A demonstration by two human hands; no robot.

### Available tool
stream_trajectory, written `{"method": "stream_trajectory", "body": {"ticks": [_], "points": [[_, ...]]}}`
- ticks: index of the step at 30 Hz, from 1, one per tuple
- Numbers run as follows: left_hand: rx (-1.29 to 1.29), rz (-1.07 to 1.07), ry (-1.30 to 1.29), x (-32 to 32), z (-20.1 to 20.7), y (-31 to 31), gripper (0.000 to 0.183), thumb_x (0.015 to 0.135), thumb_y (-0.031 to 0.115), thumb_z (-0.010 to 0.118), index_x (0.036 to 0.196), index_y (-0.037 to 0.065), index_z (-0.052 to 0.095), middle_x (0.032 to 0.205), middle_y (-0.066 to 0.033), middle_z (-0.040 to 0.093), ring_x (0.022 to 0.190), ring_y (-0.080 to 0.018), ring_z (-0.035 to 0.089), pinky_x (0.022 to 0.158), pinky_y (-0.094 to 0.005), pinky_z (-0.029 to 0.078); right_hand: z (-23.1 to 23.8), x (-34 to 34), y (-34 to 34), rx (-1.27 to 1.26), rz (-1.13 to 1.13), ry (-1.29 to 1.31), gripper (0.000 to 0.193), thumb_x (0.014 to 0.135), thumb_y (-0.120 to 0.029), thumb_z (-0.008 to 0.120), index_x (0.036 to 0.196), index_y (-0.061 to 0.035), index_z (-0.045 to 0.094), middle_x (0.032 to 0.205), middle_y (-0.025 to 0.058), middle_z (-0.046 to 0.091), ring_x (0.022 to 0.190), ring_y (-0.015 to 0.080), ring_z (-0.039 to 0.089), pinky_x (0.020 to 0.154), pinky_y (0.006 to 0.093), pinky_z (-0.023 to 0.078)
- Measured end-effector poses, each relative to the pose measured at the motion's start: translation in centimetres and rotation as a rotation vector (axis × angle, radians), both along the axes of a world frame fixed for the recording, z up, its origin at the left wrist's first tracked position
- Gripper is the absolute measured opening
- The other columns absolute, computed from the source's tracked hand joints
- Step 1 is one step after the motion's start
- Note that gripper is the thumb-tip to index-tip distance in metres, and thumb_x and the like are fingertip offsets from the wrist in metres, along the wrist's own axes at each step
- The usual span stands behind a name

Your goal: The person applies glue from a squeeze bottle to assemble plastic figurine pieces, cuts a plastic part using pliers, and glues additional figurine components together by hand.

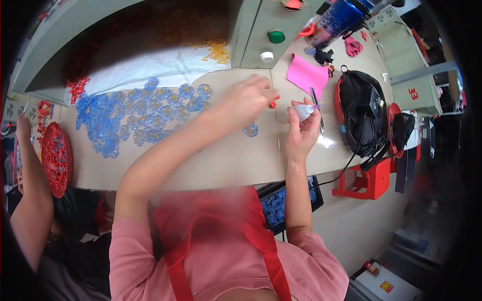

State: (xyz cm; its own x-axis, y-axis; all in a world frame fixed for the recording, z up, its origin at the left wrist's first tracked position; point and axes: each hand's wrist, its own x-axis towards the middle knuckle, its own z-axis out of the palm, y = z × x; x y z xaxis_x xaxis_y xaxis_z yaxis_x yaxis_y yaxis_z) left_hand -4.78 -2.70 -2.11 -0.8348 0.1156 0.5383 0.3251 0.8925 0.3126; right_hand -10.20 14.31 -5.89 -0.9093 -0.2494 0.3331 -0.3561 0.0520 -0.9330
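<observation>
My right hand [304,128] is closed around a small white squeeze bottle [303,111] with a thin purple nozzle pointing right. A slim metal tool [322,124] shows beside those fingers; whether it is gripped or lies on the table cannot be made out. My left hand [248,99] reaches across to the right, smeared by motion, with its fingertips close to small red pieces [273,104]. What it holds, if anything, is hidden. A single clear-blue flower-like piece [250,130] lies below it. Many more blue flower-like pieces [150,110], some with yellow centres, spread over the table to the left.
A grey cabinet post with a green button [276,37] rises behind my hands. Pink cloth [307,74], a blue tumbler [341,20] and a black bag [365,113] stand right. A red tray [56,159] and another person's arm [31,200] are left. A red stool [369,180] stands below.
</observation>
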Motion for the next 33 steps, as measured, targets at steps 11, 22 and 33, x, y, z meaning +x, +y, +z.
{"method": "stream_trajectory", "body": {"ticks": [11,22,33], "points": [[-0.117,-0.023,-0.025,-5.0,-5.9,2.6,0.009,0.065,0.013,0.058,0.069,0.005,0.061,0.077,-0.0126,0.058,0.081,-0.0279,0.058,0.071,-0.0358,0.049,-0.1,-0.5,0.4,0.101,-0.058,0.052,0.034,0.088,-0.015,0.054,0.117,0.0013,0.046,0.104,0.0126,0.060,0.086,0.0164,0.059,0.062,0.0251,0.045],[0.767,-0.011,-0.411,6.6,3.3,-1.1,0.028,0.070,0.007,0.058,0.097,0.001,0.056,0.072,-0.0130,0.062,0.070,-0.0282,0.061,0.061,-0.0364,0.047,2.7,1.5,-0.7,0.043,0.243,0.059,0.037,0.084,-0.009,0.053,0.117,0.0049,0.043,0.103,0.0160,0.056,0.084,0.0193,0.055,0.066,0.0262,0.043],[2.108,-0.291,-0.203,7.5,1.0,-2.3,0.023,0.077,0.010,0.065,0.097,-0.002,0.059,0.091,-0.0075,0.062,0.083,-0.0141,0.060,0.074,-0.0261,0.048,5.9,3.1,-3.6,0.074,0.556,-0.004,0.042,0.077,-0.005,0.057,0.115,0.0047,0.044,0.102,0.0186,0.057,0.088,0.0210,0.055,0.074,0.0295,0.045]]}}
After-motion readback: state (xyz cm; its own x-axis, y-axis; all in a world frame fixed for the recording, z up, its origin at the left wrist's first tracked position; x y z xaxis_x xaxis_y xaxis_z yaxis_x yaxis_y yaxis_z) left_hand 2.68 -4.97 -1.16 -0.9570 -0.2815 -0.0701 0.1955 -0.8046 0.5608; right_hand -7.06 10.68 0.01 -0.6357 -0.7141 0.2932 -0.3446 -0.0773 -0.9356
